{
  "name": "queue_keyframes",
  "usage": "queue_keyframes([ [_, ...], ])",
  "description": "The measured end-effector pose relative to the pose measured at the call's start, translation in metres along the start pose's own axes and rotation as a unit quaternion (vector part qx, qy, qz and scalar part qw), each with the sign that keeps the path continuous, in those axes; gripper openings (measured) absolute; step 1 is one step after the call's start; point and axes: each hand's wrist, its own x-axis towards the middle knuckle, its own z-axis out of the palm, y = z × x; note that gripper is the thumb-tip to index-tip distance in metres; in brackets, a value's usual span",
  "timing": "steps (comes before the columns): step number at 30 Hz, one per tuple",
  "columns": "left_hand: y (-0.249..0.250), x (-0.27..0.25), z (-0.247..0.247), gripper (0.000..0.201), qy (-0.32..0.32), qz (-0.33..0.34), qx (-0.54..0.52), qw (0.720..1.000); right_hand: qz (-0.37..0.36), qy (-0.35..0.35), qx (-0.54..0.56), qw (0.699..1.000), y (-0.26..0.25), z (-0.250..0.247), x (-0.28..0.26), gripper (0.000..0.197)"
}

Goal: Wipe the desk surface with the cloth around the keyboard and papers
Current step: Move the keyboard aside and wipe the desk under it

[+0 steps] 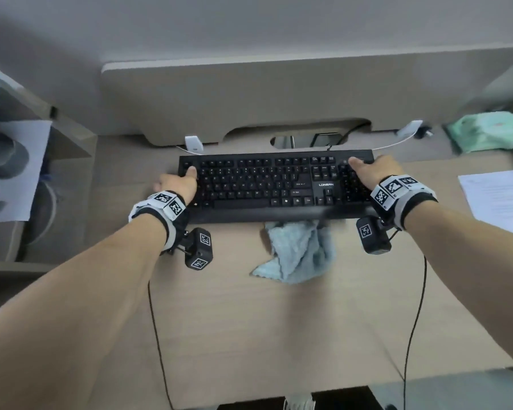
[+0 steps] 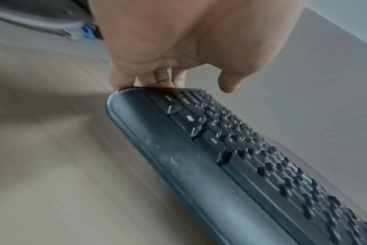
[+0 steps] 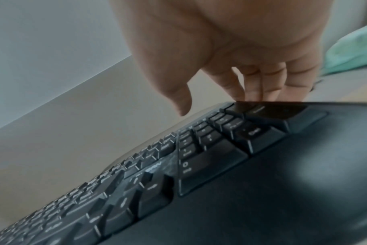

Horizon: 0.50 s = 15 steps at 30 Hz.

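Observation:
A black keyboard [image 1: 264,184] lies across the back of the wooden desk [image 1: 249,335]. My left hand [image 1: 178,182] grips its left end, thumb on top and fingers round the edge. At the number-pad end my right hand [image 1: 367,173] holds on the same way. In the left wrist view the left hand [image 2: 178,73] curls its fingers behind the keyboard [image 2: 199,157]. The right wrist view has the right hand [image 3: 230,82] with fingers behind the keyboard [image 3: 241,182]. A crumpled light-blue cloth [image 1: 299,253] lies loose in front, its top edge at the keyboard's front rim. White papers [image 1: 501,196] lie at the right.
A raised beige shelf [image 1: 279,93] runs behind the keyboard, with a cable cut-out [image 1: 308,141] and white chargers [image 1: 193,143] below it. A green bundle [image 1: 486,131] sits at the back right. A side unit with a sheet of paper [image 1: 21,170] stands left.

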Motion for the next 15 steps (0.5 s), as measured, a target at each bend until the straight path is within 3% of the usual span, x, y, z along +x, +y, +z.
queue_keyframes([
  [4, 0.048, -0.045, 0.066, 0.094, -0.054, 0.037, 0.024, 0.998, 0.056, 0.034, 0.002, 0.998, 0.078, -0.047, 0.031, 0.060],
  [9, 0.104, -0.121, 0.157, 0.079, -0.117, 0.065, -0.014, 0.991, 0.106, 0.082, 0.018, 0.991, 0.180, -0.101, 0.084, 0.074],
  [15, 0.143, -0.202, 0.254, 0.085, -0.138, 0.043, -0.029, 0.989, 0.117, 0.098, 0.044, 0.987, 0.284, -0.154, 0.140, 0.061],
])
